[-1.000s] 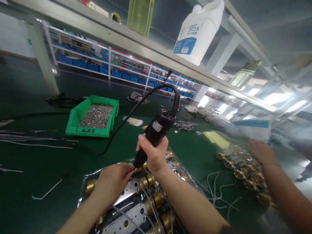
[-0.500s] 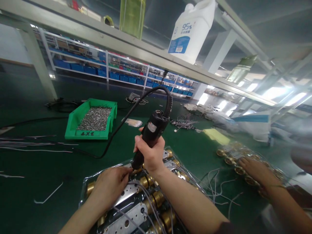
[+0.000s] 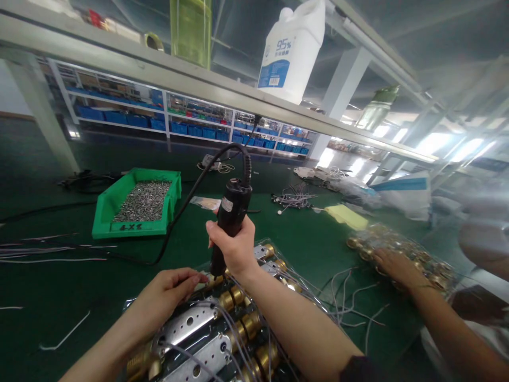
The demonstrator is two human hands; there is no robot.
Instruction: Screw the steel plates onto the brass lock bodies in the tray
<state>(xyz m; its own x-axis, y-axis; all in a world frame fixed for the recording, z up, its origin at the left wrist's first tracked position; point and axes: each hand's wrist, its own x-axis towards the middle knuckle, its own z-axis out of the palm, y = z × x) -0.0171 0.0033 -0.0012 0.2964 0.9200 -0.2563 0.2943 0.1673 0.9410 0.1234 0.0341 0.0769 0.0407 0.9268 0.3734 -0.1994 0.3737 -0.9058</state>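
Observation:
My right hand (image 3: 234,246) is wrapped round a black corded electric screwdriver (image 3: 228,217), held nearly upright with its tip down on a metal bracket assembly (image 3: 199,329). The assembly has silver perforated plates, brass fittings and thin grey wires, and lies in a clear plastic wrap. My left hand (image 3: 167,294) rests on the assembly's far left end, its fingertips pinched right beside the screwdriver tip; what they pinch is too small to see.
A green bin of small screws (image 3: 137,204) sits at the back left. Loose wires (image 3: 350,302) lie on the green mat. At right another person's hand (image 3: 392,265) rests on a bagged pile of brass parts (image 3: 401,246). A white jug (image 3: 290,50) stands on the overhead shelf.
The screwdriver has tipped more upright and come down onto the assembly. The other person's hand has moved left and lower onto the bagged brass parts. The view has shifted right.

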